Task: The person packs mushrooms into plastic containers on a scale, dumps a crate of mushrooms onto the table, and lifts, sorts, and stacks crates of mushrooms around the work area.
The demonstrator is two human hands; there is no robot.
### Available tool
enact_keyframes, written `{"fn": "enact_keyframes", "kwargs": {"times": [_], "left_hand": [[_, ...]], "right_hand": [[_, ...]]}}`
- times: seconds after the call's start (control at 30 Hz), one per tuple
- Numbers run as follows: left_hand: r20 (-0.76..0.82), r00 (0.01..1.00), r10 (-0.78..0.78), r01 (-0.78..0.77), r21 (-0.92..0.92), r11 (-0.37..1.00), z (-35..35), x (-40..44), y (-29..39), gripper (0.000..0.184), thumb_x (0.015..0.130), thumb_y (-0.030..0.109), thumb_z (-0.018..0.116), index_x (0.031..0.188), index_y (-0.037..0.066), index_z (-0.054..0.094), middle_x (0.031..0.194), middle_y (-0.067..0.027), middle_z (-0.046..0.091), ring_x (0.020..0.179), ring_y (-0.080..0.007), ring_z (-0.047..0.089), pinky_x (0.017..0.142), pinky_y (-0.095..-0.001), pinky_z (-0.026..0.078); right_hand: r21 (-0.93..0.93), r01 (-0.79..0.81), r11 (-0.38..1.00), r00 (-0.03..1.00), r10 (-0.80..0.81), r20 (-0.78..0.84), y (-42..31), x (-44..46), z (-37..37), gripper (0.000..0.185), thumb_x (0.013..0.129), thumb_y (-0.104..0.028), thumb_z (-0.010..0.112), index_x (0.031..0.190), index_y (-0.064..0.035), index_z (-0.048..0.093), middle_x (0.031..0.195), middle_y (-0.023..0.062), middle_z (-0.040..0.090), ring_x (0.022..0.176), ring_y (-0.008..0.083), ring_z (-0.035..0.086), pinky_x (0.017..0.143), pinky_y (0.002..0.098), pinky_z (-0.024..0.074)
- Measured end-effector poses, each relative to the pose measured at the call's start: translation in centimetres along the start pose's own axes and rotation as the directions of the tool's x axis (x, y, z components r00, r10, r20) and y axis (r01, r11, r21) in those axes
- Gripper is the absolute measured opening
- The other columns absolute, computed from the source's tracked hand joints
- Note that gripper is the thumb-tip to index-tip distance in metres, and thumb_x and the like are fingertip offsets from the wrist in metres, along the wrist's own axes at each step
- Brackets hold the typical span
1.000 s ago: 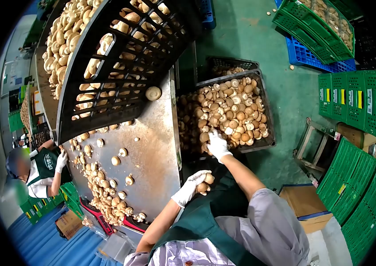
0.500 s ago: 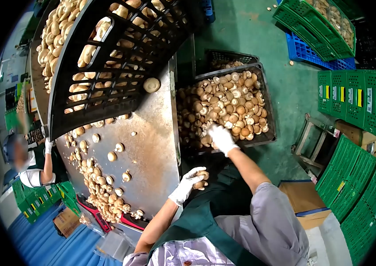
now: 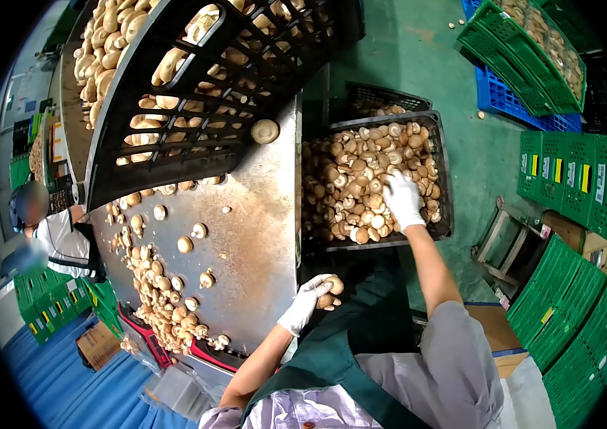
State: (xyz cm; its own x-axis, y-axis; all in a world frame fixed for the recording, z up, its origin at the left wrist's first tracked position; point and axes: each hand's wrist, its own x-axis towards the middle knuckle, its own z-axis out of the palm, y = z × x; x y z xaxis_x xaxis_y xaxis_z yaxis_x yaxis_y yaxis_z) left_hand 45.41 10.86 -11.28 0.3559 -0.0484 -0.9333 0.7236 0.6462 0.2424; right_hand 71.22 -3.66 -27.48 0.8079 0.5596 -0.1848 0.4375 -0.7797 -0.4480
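My left hand (image 3: pixel 307 304), in a white glove, is closed round several brown mushrooms (image 3: pixel 333 285) just off the metal table's right edge. My right hand (image 3: pixel 403 200), also gloved, rests on the mushrooms (image 3: pixel 368 168) heaped in a black crate (image 3: pixel 449 193). Its fingers are stretched out, with the fingertips touching the caps; nothing shows in its grasp. To the left of the crate, loose mushrooms (image 3: pixel 155 286) lie scattered over the metal table (image 3: pixel 268 193).
A big black crate (image 3: pixel 196 132) of mushrooms is tilted over the table. Red-edged scales (image 3: pixel 214 354) stand at its near edge. Green crates (image 3: pixel 571 300) are stacked at right, near a wooden stool (image 3: pixel 507 239). Across the table is another person (image 3: pixel 67 243).
My right hand has moved right and up across the heap, with its fingers spread on the mushrooms. My left hand keeps its mushrooms. The view has shifted slightly.
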Motion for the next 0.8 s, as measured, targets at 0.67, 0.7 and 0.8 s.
{"fn": "enact_keyframes", "kwargs": {"times": [0.67, 0.7, 0.8], "left_hand": [[0.095, 0.991, 0.097, -0.098, 0.006, 0.995, 1.3, -0.3, 0.2, 0.027, 0.09, 0.007, 0.048, 0.116, 0.007, 0.054, 0.101, -0.0053, 0.06, 0.079, -0.0158, 0.059, 0.066, -0.0256, 0.048], [0.085, 0.991, 0.1, -0.102, 0.017, 0.995, 1.4, -0.2, 0.4, 0.026, 0.09, 0.007, 0.049, 0.115, 0.007, 0.054, 0.101, -0.0051, 0.06, 0.078, -0.0154, 0.059, 0.065, -0.0252, 0.048], [0.06, 0.993, 0.1, -0.102, 0.031, 0.994, 1.6, -0.2, 0.7, 0.026, 0.09, 0.008, 0.049, 0.115, 0.007, 0.054, 0.1, -0.0051, 0.06, 0.076, -0.015, 0.06, 0.064, -0.0248, 0.048]], "right_hand": [[-0.086, -0.033, 0.996, 0.979, 0.049, 0.199, -2.5, 2.2, 2.9, 0.054, 0.074, -0.022, 0.066, 0.123, -0.009, 0.048, 0.113, 0.0127, 0.056, 0.096, 0.0267, 0.056, 0.079, 0.039, 0.048], [-0.154, -0.135, 0.979, 0.925, 0.18, 0.335, -1.3, 1.9, 1.0, 0.058, 0.073, -0.022, 0.07, 0.125, -0.0089, 0.047, 0.129, 0.0128, 0.047, 0.108, 0.0294, 0.051, 0.091, 0.0375, 0.0448], [-0.168, -0.125, 0.978, 0.949, 0.167, 0.267, 4.3, -0.1, 0.2, 0.049, 0.075, -0.013, 0.064, 0.121, -0.0079, 0.051, 0.13, 0.0094, 0.046, 0.106, 0.0314, 0.051, 0.088, 0.0379, 0.0454]]}}
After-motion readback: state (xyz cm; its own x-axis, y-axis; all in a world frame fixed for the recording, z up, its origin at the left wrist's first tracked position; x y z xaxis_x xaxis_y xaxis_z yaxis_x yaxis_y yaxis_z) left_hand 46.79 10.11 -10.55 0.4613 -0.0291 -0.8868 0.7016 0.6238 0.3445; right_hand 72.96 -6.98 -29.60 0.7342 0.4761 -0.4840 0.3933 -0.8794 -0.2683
